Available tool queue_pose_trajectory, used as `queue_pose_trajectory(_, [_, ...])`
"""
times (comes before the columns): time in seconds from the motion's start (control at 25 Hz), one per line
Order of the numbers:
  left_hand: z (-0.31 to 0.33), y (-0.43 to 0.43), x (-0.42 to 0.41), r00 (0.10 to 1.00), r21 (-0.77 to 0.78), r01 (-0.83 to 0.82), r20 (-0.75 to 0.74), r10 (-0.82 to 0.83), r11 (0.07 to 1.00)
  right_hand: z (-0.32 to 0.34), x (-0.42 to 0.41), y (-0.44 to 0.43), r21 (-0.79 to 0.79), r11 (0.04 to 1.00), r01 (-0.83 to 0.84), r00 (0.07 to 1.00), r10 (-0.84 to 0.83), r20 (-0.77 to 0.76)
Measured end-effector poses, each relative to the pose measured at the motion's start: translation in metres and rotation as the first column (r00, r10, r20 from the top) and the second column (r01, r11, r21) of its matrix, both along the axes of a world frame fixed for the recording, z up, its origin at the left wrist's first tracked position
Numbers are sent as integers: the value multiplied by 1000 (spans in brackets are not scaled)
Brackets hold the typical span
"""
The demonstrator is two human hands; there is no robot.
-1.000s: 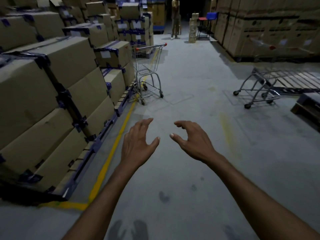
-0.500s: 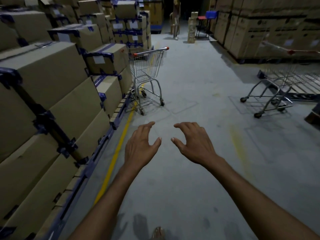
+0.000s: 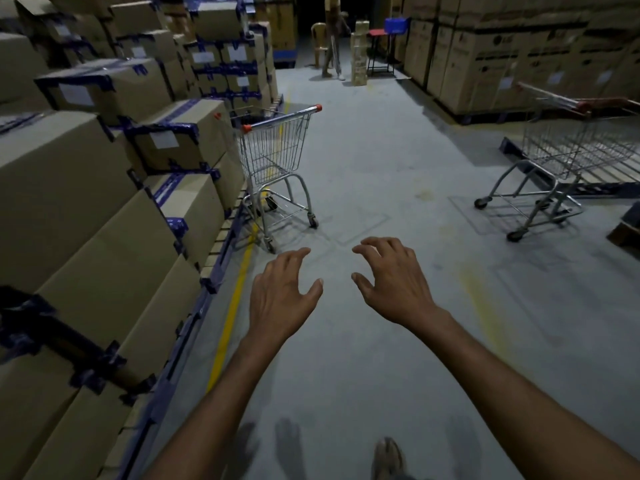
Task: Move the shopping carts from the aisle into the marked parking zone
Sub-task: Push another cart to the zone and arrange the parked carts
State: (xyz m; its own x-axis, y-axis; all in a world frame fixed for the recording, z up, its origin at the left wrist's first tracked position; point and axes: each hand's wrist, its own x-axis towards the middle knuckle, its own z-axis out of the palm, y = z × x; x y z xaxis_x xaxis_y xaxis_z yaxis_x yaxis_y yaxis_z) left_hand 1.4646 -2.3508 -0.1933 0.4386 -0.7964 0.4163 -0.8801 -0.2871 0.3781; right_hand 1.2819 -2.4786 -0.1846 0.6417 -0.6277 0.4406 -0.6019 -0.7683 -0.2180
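Ahead of us and a little to the left, the cart [image 3: 277, 161] stands in the aisle just beside the boxes [image 3: 104, 209], its near wheels by the yellow line [image 3: 232, 320]. Its handle [image 3: 282, 117] is on the end facing us and runs crosswise, tilted so that the left cap sits nearer. The cart's long axis points away up the aisle.

Our left hand [image 3: 280, 296] and right hand [image 3: 394, 282] hang palm down over bare floor, short of the handle. Their fingers are spread and loosely bent, gripping nothing. The left hand is the nearer to the handle, and we judge the reach must go forward, up and leftward for both hands to land on the bar.

The basket looks empty through its wires. A second cart [image 3: 571, 157] stands well apart to our right. It is blurred, and we see nothing in its basket either. We cannot tell from here where the parking zone lies.
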Motion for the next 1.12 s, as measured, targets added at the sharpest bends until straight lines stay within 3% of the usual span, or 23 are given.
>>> queue_pose_trajectory(0.52, [9, -273, 104, 1000, -31, -16, -6, 16, 999, 3, 119, -285, 46, 993, -105, 993, 103, 50])
queue_pose_trajectory(0.84, [5, -387, 168, 999, 5, -54, -8, 54, 999, 2, 192, -401, 79, 984, -160, 986, 157, 52])
queue_pose_trajectory(1.12, [-11, -505, 273, 998, -6, -51, -35, 51, 999, -7, 295, -515, 87, 982, -165, 986, 163, 33])
